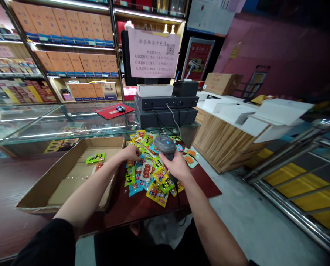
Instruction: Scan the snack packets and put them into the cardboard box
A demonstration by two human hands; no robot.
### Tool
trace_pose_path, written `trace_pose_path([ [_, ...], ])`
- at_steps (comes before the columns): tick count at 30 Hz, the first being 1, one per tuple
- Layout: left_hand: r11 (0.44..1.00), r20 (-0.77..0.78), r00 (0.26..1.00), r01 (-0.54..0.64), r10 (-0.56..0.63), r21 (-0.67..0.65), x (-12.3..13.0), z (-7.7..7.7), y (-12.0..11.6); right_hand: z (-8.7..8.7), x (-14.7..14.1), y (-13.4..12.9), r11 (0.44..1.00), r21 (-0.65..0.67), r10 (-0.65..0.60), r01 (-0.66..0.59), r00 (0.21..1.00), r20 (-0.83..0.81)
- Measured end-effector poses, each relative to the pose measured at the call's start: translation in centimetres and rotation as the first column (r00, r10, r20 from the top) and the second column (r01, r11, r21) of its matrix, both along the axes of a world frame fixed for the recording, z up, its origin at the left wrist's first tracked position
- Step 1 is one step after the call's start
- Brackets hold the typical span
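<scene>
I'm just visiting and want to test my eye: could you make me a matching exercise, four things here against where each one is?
Things:
1. handheld scanner
2. computer mouse
3. printed sheet
4. cardboard box

Places:
A. on a red mat
B. crossed by the left forearm
C. in the right hand
D. on the black screen

Pairs: 1-C, 2-A, 3-D, 4-B

Dressed in black

The left sleeve [48, 245] is plain, black and loose, its hem leaving the forearm [95, 190] uncovered. Only a dark edge of the right sleeve [254, 263] shows. Black cloth [120, 247] appears lower down. Left hand [130, 152] and right hand [178, 167] are bare.
</scene>
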State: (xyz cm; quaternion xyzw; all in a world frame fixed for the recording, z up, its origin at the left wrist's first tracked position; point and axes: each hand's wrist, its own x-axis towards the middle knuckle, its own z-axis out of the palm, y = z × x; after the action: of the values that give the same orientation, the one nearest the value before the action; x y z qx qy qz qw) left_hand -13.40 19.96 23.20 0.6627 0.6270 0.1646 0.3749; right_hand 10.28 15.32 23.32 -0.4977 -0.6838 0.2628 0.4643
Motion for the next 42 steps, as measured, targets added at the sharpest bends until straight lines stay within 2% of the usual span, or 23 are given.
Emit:
trace_pose_path([
  [3,0.999,0.267,0.962,-0.044,0.046,-0.015,-2.1,1.7,0.5,0.5,-1.2,2.5,0.997,-0.040,0.070,-0.070,0.998,-0.006],
  [7,0.975,0.604,0.775,-0.223,0.186,-0.014,-3.5,2.3,1.3,0.1,-3.0,4.2,0.989,-0.069,0.133,-0.131,0.991,0.018],
  [10,0.952,0.724,0.649,-0.305,0.233,-0.033,-3.1,1.6,1.8,-0.4,-4.2,4.2,0.992,-0.015,0.129,-0.128,0.991,0.045],
  [14,0.943,0.785,0.570,-0.330,0.244,-0.053,-2.2,1.0,1.9,-0.6,-5.1,3.6,0.991,0.030,0.131,-0.131,0.991,-0.008],
  [26,0.937,0.743,0.627,-0.349,0.235,-0.001,-1.5,0.8,1.9,-0.2,-5.4,3.8,0.985,0.011,0.172,-0.172,0.984,-0.043],
  [33,0.966,0.686,0.715,-0.250,0.136,0.068,-1.2,1.6,1.3,0.0,-5.5,3.5,0.983,0.030,0.179,-0.179,0.984,0.011],
  [37,0.964,0.702,0.694,-0.264,0.161,0.040,-1.2,1.7,1.3,0.2,-5.1,3.7,0.981,0.008,0.191,-0.192,0.981,0.009],
  [42,0.933,0.755,0.601,-0.357,0.264,-0.041,-1.6,1.4,1.5,-0.2,-4.2,4.7,0.970,-0.062,0.234,-0.233,0.972,0.000],
])
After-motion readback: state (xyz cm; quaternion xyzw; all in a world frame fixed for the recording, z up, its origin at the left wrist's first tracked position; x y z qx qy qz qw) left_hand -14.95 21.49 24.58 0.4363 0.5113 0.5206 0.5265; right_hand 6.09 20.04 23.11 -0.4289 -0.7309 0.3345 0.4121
